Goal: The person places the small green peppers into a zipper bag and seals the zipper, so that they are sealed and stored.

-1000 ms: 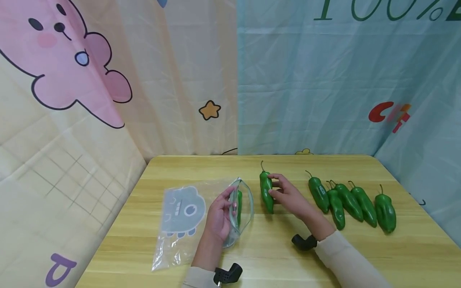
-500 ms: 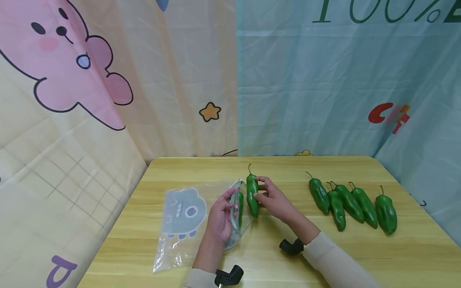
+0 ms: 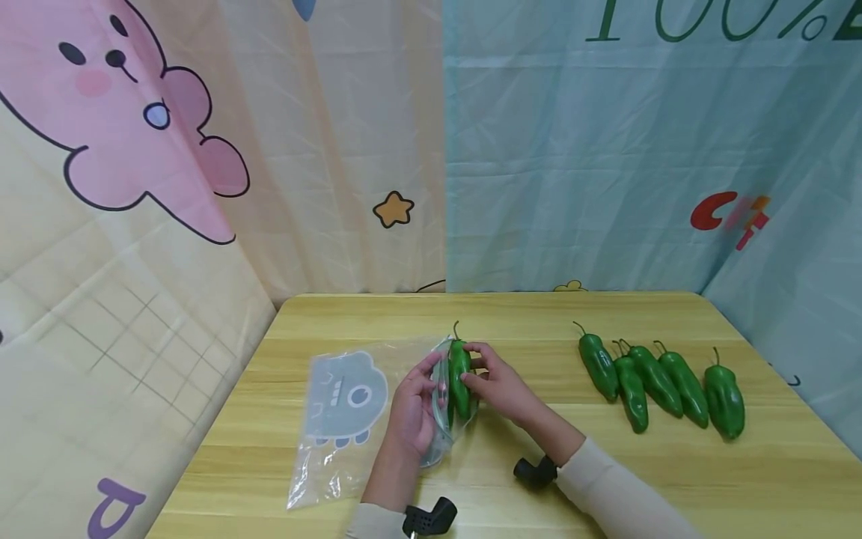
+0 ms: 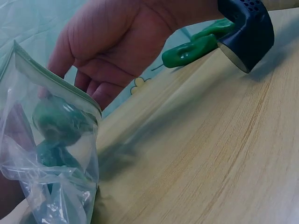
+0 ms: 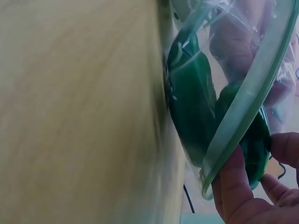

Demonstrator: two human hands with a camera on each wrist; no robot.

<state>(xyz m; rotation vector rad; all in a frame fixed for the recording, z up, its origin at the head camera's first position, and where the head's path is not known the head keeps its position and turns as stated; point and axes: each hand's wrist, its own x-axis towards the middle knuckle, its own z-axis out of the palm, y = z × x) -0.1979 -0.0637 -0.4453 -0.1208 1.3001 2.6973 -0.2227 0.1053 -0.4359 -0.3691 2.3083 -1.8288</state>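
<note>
My left hand (image 3: 412, 408) holds a clear zip bag (image 3: 330, 475) by its mouth, which gapes toward the right; the bag has a grey-blue cartoon print. My right hand (image 3: 501, 385) pinches a green chili pepper (image 3: 459, 374) between thumb and fingers, stem up, at the bag's opening. In the right wrist view this pepper (image 5: 254, 156) is partly inside the green-edged mouth, and another green pepper (image 5: 191, 98) lies within the bag. Through the plastic in the left wrist view, a pepper (image 4: 58, 123) shows blurred. The left fingers show through the plastic in the right wrist view.
Several green peppers (image 3: 649, 382) lie in a slanted group on the right of the wooden table (image 3: 525, 314). Printed curtains (image 3: 572, 150) hang behind and beside it. Each wrist bears a black camera mount (image 3: 535, 473).
My right hand has carried the pepper leftward and slightly down, from beside the bag into its mouth. The left hand and bag stay almost in place.
</note>
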